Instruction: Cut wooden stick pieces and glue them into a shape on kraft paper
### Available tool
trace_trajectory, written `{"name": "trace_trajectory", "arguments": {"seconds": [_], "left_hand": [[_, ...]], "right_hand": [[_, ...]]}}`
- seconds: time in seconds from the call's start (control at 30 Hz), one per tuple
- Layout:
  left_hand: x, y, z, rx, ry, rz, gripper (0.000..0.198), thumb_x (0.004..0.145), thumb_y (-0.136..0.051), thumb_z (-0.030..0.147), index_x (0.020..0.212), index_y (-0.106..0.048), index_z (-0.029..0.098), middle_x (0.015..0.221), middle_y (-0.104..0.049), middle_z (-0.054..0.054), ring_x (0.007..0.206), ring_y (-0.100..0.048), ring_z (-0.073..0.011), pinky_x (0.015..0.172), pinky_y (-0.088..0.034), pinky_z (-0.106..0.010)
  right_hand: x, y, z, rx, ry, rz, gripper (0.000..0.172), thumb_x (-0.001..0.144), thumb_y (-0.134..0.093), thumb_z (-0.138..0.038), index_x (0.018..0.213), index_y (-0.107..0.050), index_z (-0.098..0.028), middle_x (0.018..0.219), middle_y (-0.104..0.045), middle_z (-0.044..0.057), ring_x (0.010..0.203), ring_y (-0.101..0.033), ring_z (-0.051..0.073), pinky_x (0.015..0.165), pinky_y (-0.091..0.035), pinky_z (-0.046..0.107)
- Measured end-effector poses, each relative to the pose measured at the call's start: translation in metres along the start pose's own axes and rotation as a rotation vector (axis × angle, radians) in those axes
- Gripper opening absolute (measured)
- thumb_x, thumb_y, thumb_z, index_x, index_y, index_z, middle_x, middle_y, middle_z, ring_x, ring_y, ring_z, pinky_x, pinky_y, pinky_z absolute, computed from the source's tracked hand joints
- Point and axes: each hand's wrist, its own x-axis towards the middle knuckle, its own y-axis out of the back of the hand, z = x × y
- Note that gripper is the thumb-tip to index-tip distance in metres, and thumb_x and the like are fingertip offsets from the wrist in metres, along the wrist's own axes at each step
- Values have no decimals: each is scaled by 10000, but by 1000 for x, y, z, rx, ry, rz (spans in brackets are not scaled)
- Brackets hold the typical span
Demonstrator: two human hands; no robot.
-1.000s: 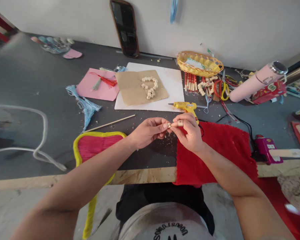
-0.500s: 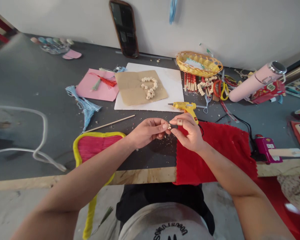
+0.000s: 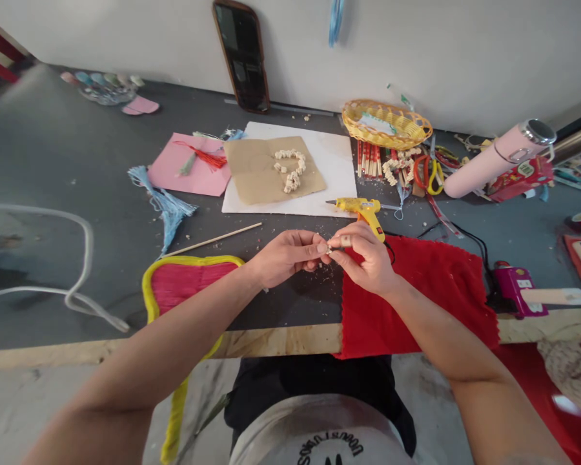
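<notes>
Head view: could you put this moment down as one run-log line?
left hand: pinching small pale piece | right hand: thumb and finger at same piece | nearby: yellow glue gun, red cloth

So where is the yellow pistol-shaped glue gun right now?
In the head view, the yellow pistol-shaped glue gun lies right of centre, just beyond the bare right hand, its nozzle over the near right corner of the white rectangular board.

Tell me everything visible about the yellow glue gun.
The glue gun is yellow, apparently plastic, with a grey nozzle, some orange below the body and a red patch on the handle. It lies on its side, nozzle pointing left, front over the white board, handle next to the right hand. Whether they touch is unclear.
</notes>
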Motion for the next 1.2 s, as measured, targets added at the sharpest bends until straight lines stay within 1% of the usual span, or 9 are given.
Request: {"name": "trace_trajectory", "arguments": {"seconds": [0.17,0.33,0.47,0.63,0.77,0.97,1.07,1.2], "left_hand": [[0,1,-1,3,-3,-5,305,688,-842,347,756,-684,95,690,-685,-46,535,-500,-53,532,-372,-186],[-1,1,0,-8,-25,-16,311,722,-817,371,782,-693,92,721,-683,-48,546,-499,-53,531,-374,-189],[-1,0,0,-7,-27,-13,300,702,-833,346,797,-697,96,737,-690,-46,544,-497,-51,532,-378,-188],[-1,-1,1,10,-26,0,288,696,-836,339,777,-695,101,717,-683,-43,538,-494,-53,528,-373,-189],[-1,-2,2,22,-31,-4,280,693,-836,332,754,-687,103,684,-663,-28,539,-494,-54,534,-371,-192],[-2,-2,2,36,-20,-9,311,689,-837,359,763,-687,96,682,-664,-28,532,-492,-52,530,-371,-191],[-1,-1,2,35,-30,-12,312,703,-826,370,751,-686,96,662,-653,-22,530,-493,-52,526,-365,-188],[-1,-2,2,47,-28,2,306,687,-835,357,727,-681,95,656,-653,-27,530,-487,-55,527,-363,-195]], "right_hand": [[0,0,0,7,8,-2,102,895,-629,-179,985,-644,-225,897,-685,46,883,-644,184,826,-535,383],[-1,1,2,-3,17,5,144,893,-621,-169,1025,-632,-225,926,-672,56,904,-638,192,822,-539,389],[-2,1,2,1,5,22,163,877,-639,-149,1027,-636,-213,939,-671,61,926,-640,192,837,-537,378],[-1,1,1,1,3,23,158,874,-641,-177,1022,-634,-229,926,-674,50,909,-645,195,825,-541,382],[-1,0,1,-17,3,-3,184,865,-665,-225,1044,-624,-232,937,-685,57,913,-653,208,817,-544,398],[-2,0,1,-44,3,-17,131,882,-653,-232,1010,-628,-238,917,-701,44,896,-665,199,848,-534,411],[-2,-1,1,-24,10,-10,139,875,-664,-223,1010,-632,-233,916,-698,47,896,-661,198,821,-538,391],[-1,-1,1,-3,11,-23,120,877,-665,-223,993,-635,-219,905,-691,53,871,-646,192,795,-538,379]]}}
